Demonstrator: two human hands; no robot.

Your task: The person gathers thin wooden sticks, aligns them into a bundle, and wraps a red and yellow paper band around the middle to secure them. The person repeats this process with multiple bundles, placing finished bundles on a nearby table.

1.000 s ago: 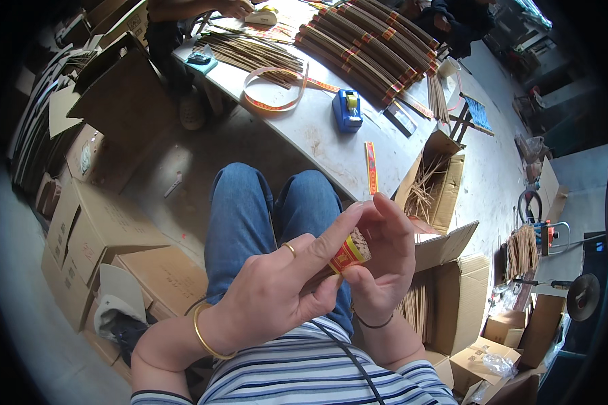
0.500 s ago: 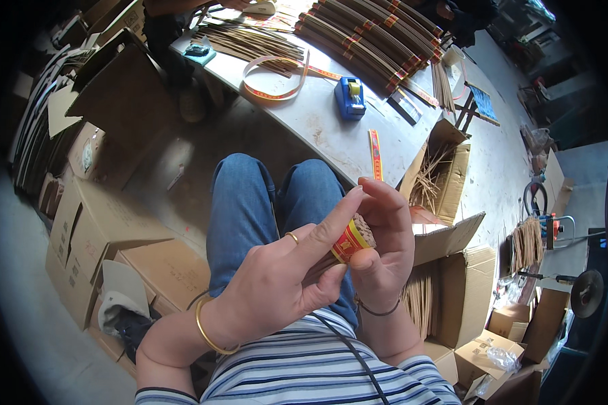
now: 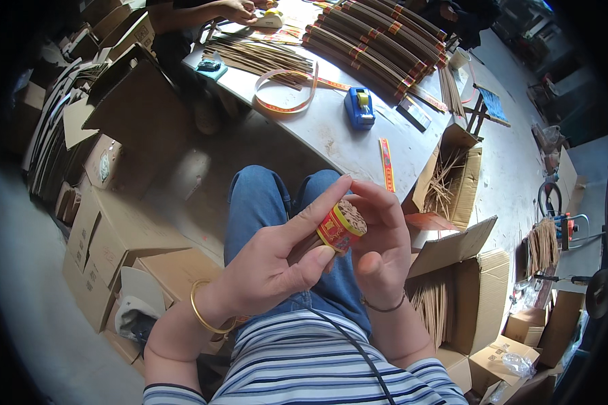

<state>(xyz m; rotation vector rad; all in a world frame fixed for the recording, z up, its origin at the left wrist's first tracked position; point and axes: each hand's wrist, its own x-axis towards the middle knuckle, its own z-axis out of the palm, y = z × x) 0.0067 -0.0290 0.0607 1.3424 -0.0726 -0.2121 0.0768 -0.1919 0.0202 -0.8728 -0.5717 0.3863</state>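
Observation:
My left hand point(image 3: 277, 262) is closed around a bundle of thin brown sticks point(image 3: 352, 217), which look like incense sticks. Its pale cut ends face up and to the right, and a red and yellow paper band point(image 3: 336, 233) wraps it just below them. The rest of the bundle is hidden behind my hand. Close beside the banded end, my right hand point(image 3: 387, 239) is open, its thumb apart from the curved fingers. Its fingertips meet or nearly meet my left index finger. On the table beyond lies a red and yellow paper strip point(image 3: 386, 164).
The white table point(image 3: 317, 131) carries a blue tape dispenser point(image 3: 360, 109), a looped paper ribbon point(image 3: 284, 109), loose sticks point(image 3: 260, 57) and stacked banded bundles point(image 3: 375, 40). Another person's hand point(image 3: 238, 10) is at the far left. Cardboard boxes with sticks point(image 3: 476, 297) stand right; closed boxes point(image 3: 118, 236) stand left.
My right thumb has come off the paper band and stands apart from it. The bundle has turned slightly, showing more of its cut end. Another person's hand has come further into view.

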